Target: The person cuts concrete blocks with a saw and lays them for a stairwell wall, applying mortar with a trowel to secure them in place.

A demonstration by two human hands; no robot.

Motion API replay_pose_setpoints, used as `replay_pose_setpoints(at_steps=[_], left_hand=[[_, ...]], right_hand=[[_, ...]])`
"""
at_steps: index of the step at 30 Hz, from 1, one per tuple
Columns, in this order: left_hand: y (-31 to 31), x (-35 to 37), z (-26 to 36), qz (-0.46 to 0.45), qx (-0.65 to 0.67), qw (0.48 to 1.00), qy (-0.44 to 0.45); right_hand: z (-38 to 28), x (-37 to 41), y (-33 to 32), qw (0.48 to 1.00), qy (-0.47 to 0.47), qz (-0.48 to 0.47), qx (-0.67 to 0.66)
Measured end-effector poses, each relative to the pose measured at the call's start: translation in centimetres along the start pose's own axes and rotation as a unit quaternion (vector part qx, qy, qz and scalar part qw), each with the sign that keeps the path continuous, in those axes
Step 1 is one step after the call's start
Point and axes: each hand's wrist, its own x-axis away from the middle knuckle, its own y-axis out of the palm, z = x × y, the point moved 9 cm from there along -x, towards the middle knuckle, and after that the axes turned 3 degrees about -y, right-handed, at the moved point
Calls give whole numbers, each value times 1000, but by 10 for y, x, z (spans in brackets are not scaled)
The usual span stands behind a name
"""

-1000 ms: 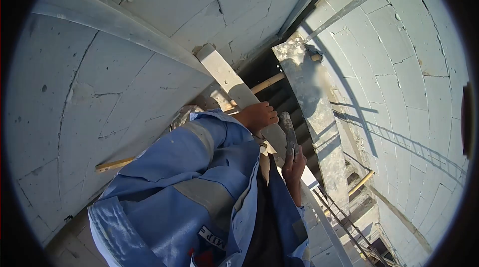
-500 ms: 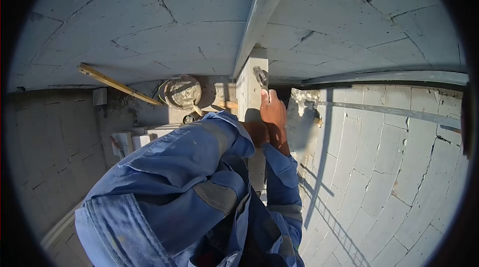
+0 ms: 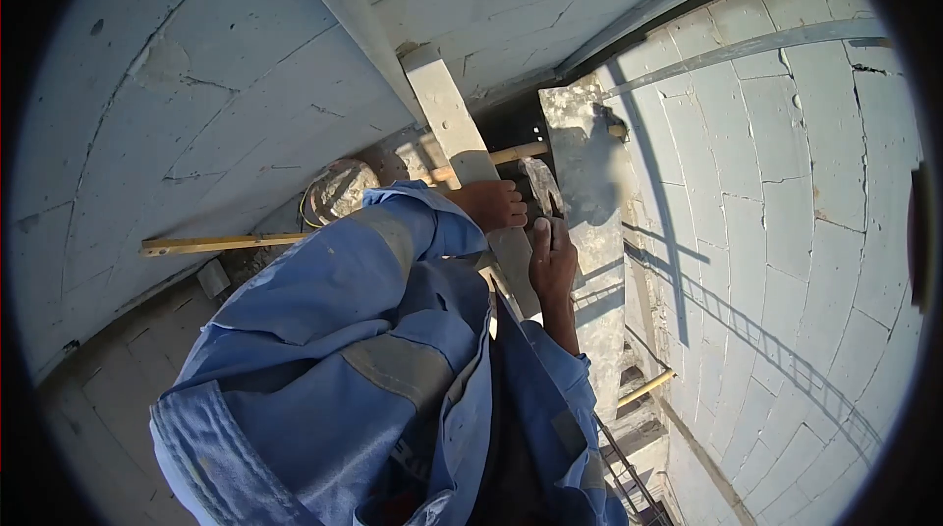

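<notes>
**A:** Biggest stuff first: how boxed in is it?

**B:** Pretty boxed in. Pale left block wall [image 3: 187,104] fills the left and far side, and the sunlit right block wall [image 3: 747,163] takes the whole right. Between them there's a mortar-splattered plank [image 3: 586,138] near the right wall, with the pale beam [image 3: 445,111] left of it. The beam's far end is close to the left wall, its near end hidden by the sleeves.

**A:** Any open room?

**B:** A dark gap between beam and plank, crossed at the far side by a wooden pole [image 3: 518,152]. That's the free space right of the beam — the plank's left edge bounds it. Over on the left, a bucket [image 3: 308,205] and a yellow bar [image 3: 221,244] sit beyond the sleeve.

**A:** And the hands?

**B:** Left hand [image 3: 488,205] lies across the beam, knuckles up, fingers bent over the right edge and gripping it; the fingertips' undersides are hidden. Right hand [image 3: 553,259] is just right of the beam and a bit nearer, closed around a dusty tool [image 3: 538,186], fingers pointing far.

**A:** What kind of tool?

**B:** Can't tell — its crusted head points far, over the gap by the plank's left edge.
</notes>
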Motion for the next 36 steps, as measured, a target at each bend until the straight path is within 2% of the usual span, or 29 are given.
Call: replay_pose_setpoints(at_steps=[1, 3, 4, 6, 7, 9, 10, 12, 14, 16, 18, 19, 21, 25, 28, 30, 32, 33, 34, 36], left_hand=[[-15, -1, -5, -31, 60, 998, -8], [-21, -3, -5, -60, 112, 992, -10], [-18, -3, 1, -75, 127, 989, 25], [-16, -6, -5, -56, 132, 990, -2], [-15, -6, 1, -68, 139, 988, 26], [-17, -8, -5, -55, 143, 988, 4], [-16, -9, -2, -64, 144, 987, 23], [-19, -9, -4, -46, 136, 990, 11], [-13, -8, -3, -58, 124, 990, 23], [-11, -7, 1, -65, 111, 991, 35], [-23, -10, 1, -4, 110, 993, 43], [-25, -13, 2, -2, 107, 993, 58], [-25, -12, 1, -21, 125, 991, 33], [-17, -11, 5, -60, 122, 990, 44], [-16, -12, 7, -65, 119, 990, 49], [-20, -13, 6, -56, 105, 992, 34], [-25, -15, 12, -44, 105, 992, 57], [-26, -15, 13, -44, 103, 992, 52], [-26, -15, 13, -44, 101, 993, 46], [-27, -16, 17, -53, 92, 993, 53]], right_hand=[[11, 21, -9, 999, -4, 35, 14], [33, 64, -20, 996, 55, 62, 17], [44, 87, -22, 994, 87, 68, 5], [64, 133, -20, 982, 163, 83, 48], [64, 150, -20, 982, 146, 109, 46], [56, 177, -17, 978, 114, 172, 28], [57, 184, -11, 974, 128, 185, 22], [49, 191, 1, 972, 83, 222, -10], [54, 188, 21, 967, 127, 218, -23], [71, 175, 51, 955, 281, 87, 18], [76, 177, 61, 952, 279, 130, 2], [79, 177, 65, 954, 264, 142, 5], [79, 185, 70, 955, 252, 158, -8], [77, 209, 61, 949, 221, 221, -31], [81, 237, 58, 932, 267, 236, -60], [81, 254, 52, 922, 261, 277, -78], [101, 281, 65, 891, 326, 293, -120], [101, 290, 59, 872, 298, 366, -126], [108, 295, 61, 867, 300, 376, -128], [141, 318, 85, 770, 395, 400, -302]])
